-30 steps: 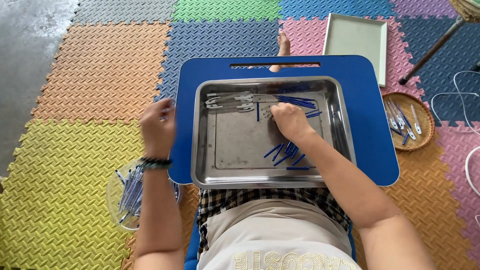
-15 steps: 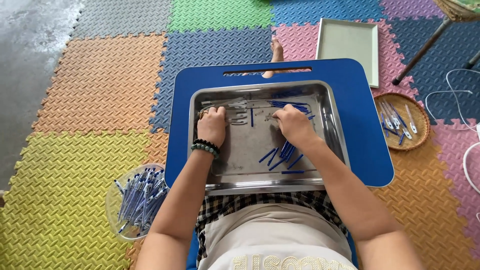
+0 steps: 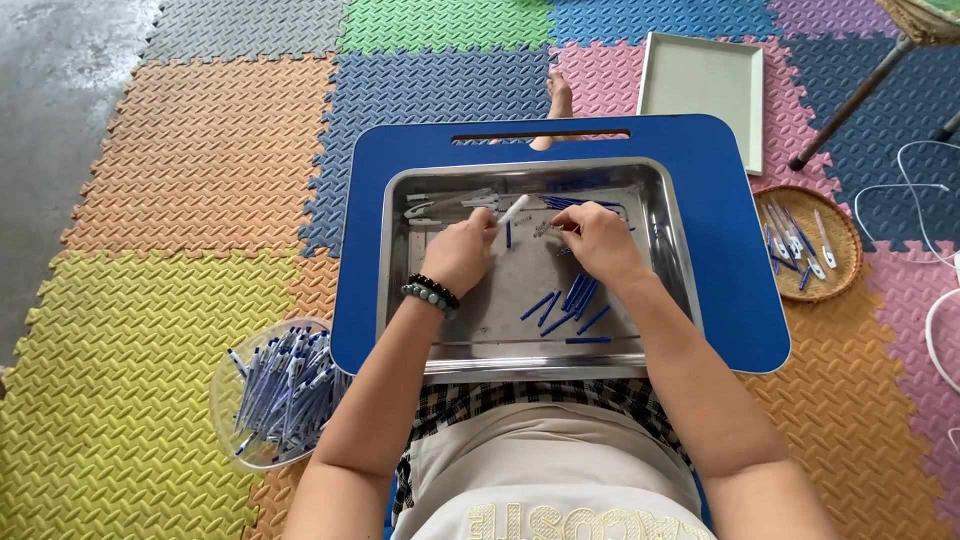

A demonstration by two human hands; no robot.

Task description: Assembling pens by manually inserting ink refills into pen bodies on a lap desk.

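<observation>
One rectangular stainless-steel tray [image 3: 660,300] is sitting on one blue plastic lap surface [image 3: 730,250] across the person's legs. Both hands are working inside the tray.

Left hand [image 3: 458,255], wearing two bead bracelets [image 3: 430,293] at the wrist: fingers are pinching one white pen barrel [image 3: 514,209], which is lying tilted near the tray's far middle.

Right hand [image 3: 598,240]: fingertips are pressing together on a small piece, too small to tell what.

Loose short blue pen parts [image 3: 570,300]: roughly seven are lying in the tray just near the right hand's wrist; more blue ones are resting along the far edge. A few pale pen parts [image 3: 440,205] are lying in the far left corner; the count is unclear.

One clear round plastic bowl [image 3: 228,400] is standing on the foam floor mat [image 3: 130,330] at the person's left, holding many blue-and-white pens, uncountable.

One round woven basket [image 3: 850,245] at the right is holding several pens. One pale green rectangular tray [image 3: 705,85] is lying beyond.
</observation>
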